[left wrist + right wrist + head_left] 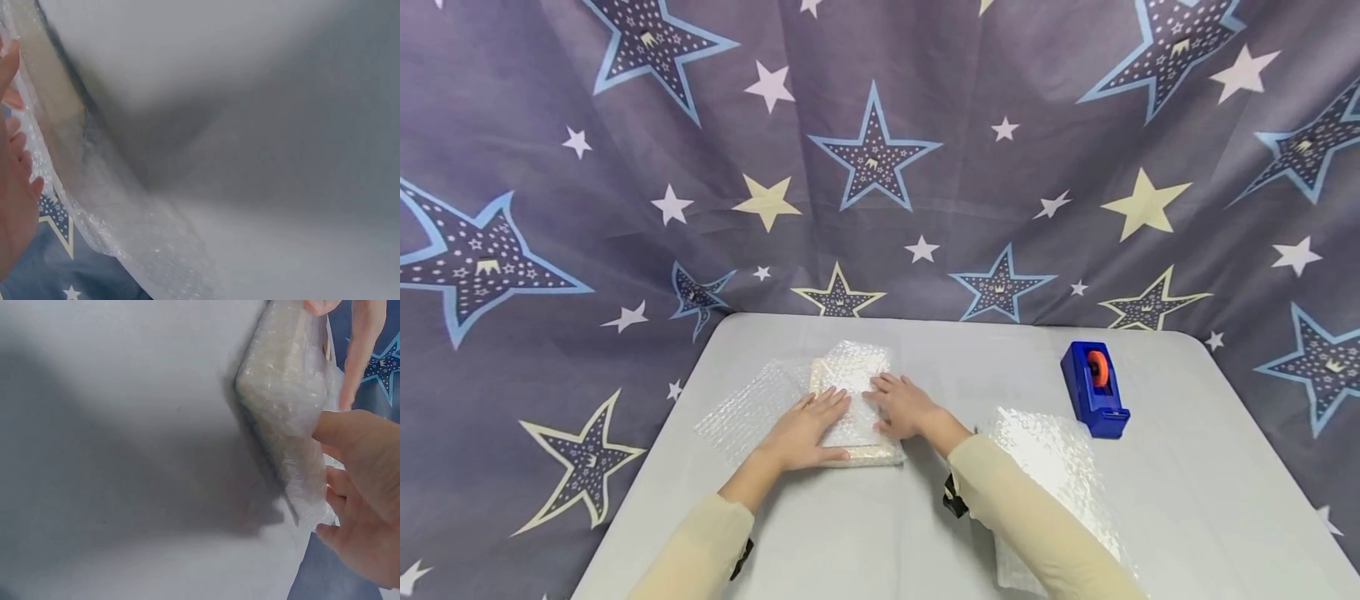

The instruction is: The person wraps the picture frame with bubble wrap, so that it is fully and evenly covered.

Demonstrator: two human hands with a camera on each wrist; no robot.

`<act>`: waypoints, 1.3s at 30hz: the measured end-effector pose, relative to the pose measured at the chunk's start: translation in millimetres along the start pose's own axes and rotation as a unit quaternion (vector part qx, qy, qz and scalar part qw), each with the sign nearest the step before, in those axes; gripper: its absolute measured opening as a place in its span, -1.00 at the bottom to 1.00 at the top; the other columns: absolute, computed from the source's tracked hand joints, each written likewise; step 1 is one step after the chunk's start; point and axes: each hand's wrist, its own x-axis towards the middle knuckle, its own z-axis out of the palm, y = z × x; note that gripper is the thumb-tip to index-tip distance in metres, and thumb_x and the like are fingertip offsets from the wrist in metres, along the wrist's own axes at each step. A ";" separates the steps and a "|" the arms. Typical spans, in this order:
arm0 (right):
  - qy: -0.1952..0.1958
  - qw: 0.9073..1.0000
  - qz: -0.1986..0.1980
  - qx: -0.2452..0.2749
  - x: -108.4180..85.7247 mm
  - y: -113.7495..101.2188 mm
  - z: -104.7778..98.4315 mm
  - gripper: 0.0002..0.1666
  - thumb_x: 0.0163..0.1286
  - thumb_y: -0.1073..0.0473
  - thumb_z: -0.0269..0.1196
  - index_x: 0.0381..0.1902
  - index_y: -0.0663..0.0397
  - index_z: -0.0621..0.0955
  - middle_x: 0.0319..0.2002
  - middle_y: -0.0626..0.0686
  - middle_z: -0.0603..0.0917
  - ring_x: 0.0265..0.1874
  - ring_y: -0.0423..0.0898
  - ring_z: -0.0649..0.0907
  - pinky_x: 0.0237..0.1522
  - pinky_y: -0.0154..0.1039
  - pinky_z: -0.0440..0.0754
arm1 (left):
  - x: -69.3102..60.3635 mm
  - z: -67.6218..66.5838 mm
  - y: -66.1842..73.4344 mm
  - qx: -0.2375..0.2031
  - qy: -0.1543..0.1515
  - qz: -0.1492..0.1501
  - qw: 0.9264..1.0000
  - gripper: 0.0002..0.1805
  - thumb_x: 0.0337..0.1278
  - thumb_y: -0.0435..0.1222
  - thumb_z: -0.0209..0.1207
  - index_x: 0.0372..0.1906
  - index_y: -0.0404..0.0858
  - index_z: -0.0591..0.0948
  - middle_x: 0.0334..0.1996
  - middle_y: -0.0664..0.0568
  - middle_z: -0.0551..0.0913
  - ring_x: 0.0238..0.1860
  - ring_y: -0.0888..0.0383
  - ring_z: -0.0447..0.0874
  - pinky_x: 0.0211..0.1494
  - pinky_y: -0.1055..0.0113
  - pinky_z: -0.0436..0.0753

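A flat light-wood framed object (867, 451) lies on the table, partly covered by bubble wrap (857, 358). My left hand (801, 432) rests on its left part with the fingers spread over the wrap. At its right side my right hand (906, 407) touches the wrap, fingers slightly bent. A loose flap of bubble wrap (748, 410) extends to the left of the object. In the right wrist view the wrapped edge (281, 381) shows beside my right hand (365, 494). In the left wrist view my left hand (14, 194) is only partly seen.
More bubble wrap (1048, 467) lies on the right of the table (955, 358), partly beneath my right sleeve. Behind it stands a blue tape dispenser (1092, 390) with an orange core. A star-patterned curtain (865, 242) hangs behind the table.
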 end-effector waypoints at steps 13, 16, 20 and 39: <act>0.117 0.979 -0.008 0.165 10.5 38.3 6.9 0.14 -0.03 -0.15 0.50 0.40 0.24 0.28 0.47 0.25 0.21 0.48 0.17 0.21 0.52 0.03 0.16 | 1.5 10.3 -3.6 -0.013 -0.022 0.018 1.000 -0.10 0.09 0.26 0.12 0.38 -0.27 0.34 0.40 -0.12 0.36 0.45 -0.09 0.27 0.55 -0.09 0.15; 0.104 0.979 -0.006 0.177 13.7 44.7 7.7 0.26 -0.06 -0.19 0.51 0.44 0.28 0.19 0.50 0.28 0.12 0.51 0.20 0.11 0.54 0.05 0.08 | 1.9 8.7 -3.0 -0.013 -0.020 0.019 1.000 -0.10 0.07 0.25 0.13 0.37 -0.28 0.35 0.40 -0.13 0.36 0.45 -0.09 0.27 0.55 -0.08 0.15; 0.087 0.981 -0.014 0.174 17.3 47.3 8.8 0.34 -0.13 -0.23 0.53 0.45 0.27 0.17 0.52 0.30 0.04 0.53 0.22 0.05 0.55 0.06 0.04 | 1.0 7.2 -3.4 -0.011 -0.019 0.021 1.000 -0.10 0.07 0.25 0.13 0.37 -0.30 0.36 0.41 -0.14 0.35 0.46 -0.09 0.27 0.55 -0.07 0.15; 0.034 0.990 -0.016 0.132 12.0 40.6 -4.2 0.36 -0.08 -0.28 0.48 0.50 0.21 0.07 0.54 0.25 -0.03 0.55 0.19 -0.01 0.53 0.17 0.03 | -0.7 -0.1 -4.3 -0.024 -0.018 0.022 0.999 -0.11 0.05 0.26 0.15 0.34 -0.29 0.40 0.38 -0.14 0.40 0.42 -0.06 0.34 0.53 -0.09 0.18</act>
